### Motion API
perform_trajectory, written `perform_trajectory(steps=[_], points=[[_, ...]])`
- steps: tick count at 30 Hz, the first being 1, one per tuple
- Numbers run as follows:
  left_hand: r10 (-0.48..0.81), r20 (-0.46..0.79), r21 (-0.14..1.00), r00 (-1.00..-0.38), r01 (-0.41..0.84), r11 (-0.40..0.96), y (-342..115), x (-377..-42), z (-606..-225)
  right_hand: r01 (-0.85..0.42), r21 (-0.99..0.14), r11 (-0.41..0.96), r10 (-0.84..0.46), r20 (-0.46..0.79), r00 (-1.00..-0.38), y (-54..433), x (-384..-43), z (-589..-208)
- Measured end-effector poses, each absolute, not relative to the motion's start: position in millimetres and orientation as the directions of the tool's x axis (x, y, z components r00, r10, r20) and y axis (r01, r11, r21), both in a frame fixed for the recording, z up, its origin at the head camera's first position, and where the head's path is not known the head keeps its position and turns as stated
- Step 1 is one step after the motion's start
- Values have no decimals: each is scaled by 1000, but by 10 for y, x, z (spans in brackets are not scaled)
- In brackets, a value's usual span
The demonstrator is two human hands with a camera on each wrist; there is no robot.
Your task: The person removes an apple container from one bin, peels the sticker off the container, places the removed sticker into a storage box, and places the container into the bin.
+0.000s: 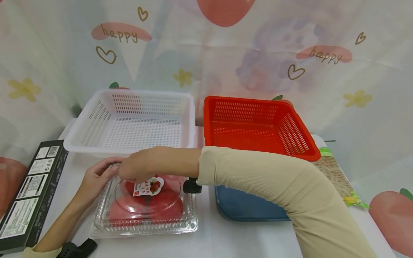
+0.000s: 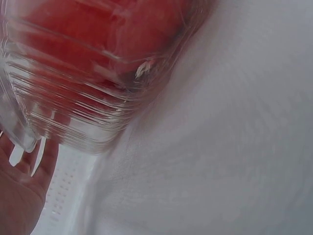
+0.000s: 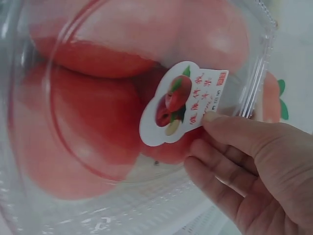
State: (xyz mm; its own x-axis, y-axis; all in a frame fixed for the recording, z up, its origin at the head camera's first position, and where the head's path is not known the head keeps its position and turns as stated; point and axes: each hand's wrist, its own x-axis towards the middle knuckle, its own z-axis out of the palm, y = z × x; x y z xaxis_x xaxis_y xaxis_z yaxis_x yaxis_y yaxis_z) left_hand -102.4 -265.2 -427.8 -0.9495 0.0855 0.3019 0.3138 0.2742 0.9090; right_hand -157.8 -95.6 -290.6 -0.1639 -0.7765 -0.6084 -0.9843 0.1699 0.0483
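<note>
A clear plastic clamshell box [image 1: 145,229] of large tomatoes [image 3: 83,122] stands on the table, its lid down. On the lid is a white label [image 3: 166,110] printed with red fruit and writing. My right hand [image 1: 142,166] reaches across the box; in the right wrist view its thumb tip lies over the label's edge, with bent fingers at the lid below, pinching that edge. My left hand [image 1: 96,177] grips the box's far left corner, thumb on top. The left wrist view shows its fingers [image 2: 46,164] behind the box's rim tabs.
A white basket [image 1: 129,147] and a red basket [image 1: 258,152] stand behind. A blue lid or tray [image 1: 248,208] lies right of the box, partly under my right sleeve. At far left is a black box [image 1: 35,179]; a green-edged food packet [image 1: 335,172] lies at the right.
</note>
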Motion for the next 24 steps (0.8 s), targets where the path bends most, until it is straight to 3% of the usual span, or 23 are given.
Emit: perform_trajectory(steps=[10, 24], points=[[70, 270, 911, -960, 279, 305, -2645, -1014, -4258, -976, 28, 216, -832, -517, -199, -842, -1562, -2924], [72, 275, 912, -959, 284, 295, -2642, -1011, -4259, -976, 58, 210, -781, -590, -203, -920, -1518, -2909]])
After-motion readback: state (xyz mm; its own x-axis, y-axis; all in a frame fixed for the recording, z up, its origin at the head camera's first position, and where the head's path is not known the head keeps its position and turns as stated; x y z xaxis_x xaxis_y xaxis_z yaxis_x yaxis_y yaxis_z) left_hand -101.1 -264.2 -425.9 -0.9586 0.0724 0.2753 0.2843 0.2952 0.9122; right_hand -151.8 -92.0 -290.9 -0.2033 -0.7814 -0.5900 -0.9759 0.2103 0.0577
